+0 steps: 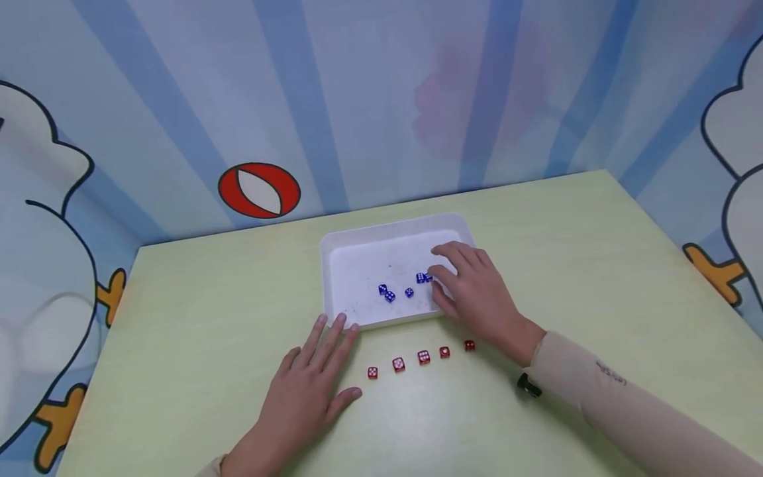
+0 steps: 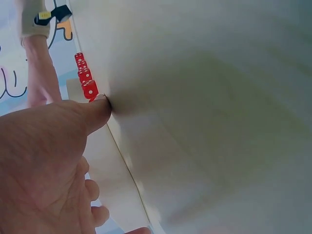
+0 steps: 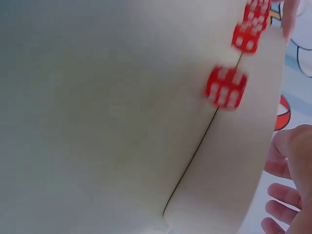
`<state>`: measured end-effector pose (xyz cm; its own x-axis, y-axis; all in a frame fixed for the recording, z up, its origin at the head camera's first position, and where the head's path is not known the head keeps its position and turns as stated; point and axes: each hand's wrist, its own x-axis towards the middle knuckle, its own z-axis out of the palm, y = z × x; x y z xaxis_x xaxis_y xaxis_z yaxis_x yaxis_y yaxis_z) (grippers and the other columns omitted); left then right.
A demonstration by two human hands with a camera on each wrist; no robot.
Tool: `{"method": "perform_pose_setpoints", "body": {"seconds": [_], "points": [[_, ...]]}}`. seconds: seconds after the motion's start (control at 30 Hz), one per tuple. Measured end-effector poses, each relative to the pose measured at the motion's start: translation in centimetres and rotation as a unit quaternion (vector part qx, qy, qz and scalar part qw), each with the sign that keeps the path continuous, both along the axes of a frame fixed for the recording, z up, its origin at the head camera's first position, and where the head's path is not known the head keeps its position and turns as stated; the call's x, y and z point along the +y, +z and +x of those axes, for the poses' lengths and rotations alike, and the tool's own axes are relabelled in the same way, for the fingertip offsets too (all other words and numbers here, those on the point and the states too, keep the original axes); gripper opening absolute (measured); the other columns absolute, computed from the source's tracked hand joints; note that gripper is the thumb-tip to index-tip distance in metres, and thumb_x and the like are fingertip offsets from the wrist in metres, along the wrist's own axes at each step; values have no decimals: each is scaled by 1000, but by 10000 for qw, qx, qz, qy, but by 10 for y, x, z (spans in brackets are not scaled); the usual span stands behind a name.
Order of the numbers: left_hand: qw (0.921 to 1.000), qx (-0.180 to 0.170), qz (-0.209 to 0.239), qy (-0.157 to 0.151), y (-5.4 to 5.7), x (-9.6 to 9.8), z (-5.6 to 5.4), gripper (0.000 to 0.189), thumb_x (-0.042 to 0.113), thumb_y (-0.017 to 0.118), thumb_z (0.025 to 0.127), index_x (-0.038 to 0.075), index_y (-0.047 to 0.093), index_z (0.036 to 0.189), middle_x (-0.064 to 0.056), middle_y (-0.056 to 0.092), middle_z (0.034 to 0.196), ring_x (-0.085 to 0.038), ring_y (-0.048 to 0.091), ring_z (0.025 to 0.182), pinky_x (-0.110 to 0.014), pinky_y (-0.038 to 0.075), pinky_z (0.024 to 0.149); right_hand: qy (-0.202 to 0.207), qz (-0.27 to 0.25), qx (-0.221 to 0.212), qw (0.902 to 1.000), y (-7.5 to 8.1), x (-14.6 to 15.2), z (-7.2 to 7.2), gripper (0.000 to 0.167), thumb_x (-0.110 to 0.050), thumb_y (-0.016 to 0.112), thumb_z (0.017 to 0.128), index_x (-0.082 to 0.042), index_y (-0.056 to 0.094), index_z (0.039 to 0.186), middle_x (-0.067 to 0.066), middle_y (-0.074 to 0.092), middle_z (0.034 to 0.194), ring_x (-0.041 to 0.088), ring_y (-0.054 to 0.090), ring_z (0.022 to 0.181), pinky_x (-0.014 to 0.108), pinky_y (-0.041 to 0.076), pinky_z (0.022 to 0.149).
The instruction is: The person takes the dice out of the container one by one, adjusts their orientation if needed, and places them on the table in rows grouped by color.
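Right hand (image 1: 479, 291) bends over blue dice (image 1: 408, 292), 5 visible in a white tray (image 1: 352, 265), its grip impossible to tell; left hand (image 1: 305, 391) rests straight-fingered by the rim (image 1: 393, 322). A light pinch should leave neighboring dice undisturbed.

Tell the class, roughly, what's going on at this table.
A person's right hand is over a white tray, close to blue dice inside it; whether it touches one is unclear. The left hand is spread at the tray's near edge. Five red dice sit in a row on the table outside the tray.
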<state>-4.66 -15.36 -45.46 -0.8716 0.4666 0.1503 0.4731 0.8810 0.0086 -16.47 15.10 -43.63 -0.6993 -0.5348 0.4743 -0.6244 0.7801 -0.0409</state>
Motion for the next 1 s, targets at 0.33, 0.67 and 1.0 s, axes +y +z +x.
{"method": "perform_pose_setpoints", "body": {"seconds": [0.33, 0.67, 1.0], "points": [[10000, -38, -35, 3, 2, 1, -3, 87, 55, 68, 98, 19, 31, 169, -5, 28, 176, -32, 26, 161, -54, 53, 102, -34, 551, -899, 9944, 0, -9, -30, 28, -29, 74, 98, -9, 80, 117, 15, 61, 144, 34, 52, 137, 52, 45, 111], [9996, -191, -196, 74, 1, 4, 1, 87, 56, 66, 100, 18, 31, 169, -6, 25, 176, -34, 25, 162, -53, 53, 103, 48, 568, -1317, 9896, -3, -15, -29, 17, -18, 77, 96, -8, 81, 109, 13, 62, 144, 33, 51, 138, 51, 47, 112], [9994, -177, -288, 88, 2, 5, 1, 87, 57, 65, 100, 17, 29, 169, -6, 23, 177, -34, 24, 162, -52, 53, 104, -34, 344, -1487, 9883, -5, -14, -28, 12, -16, 75, 96, -7, 78, 103, 15, 58, 148, 34, 49, 140, 51, 46, 113]]}}
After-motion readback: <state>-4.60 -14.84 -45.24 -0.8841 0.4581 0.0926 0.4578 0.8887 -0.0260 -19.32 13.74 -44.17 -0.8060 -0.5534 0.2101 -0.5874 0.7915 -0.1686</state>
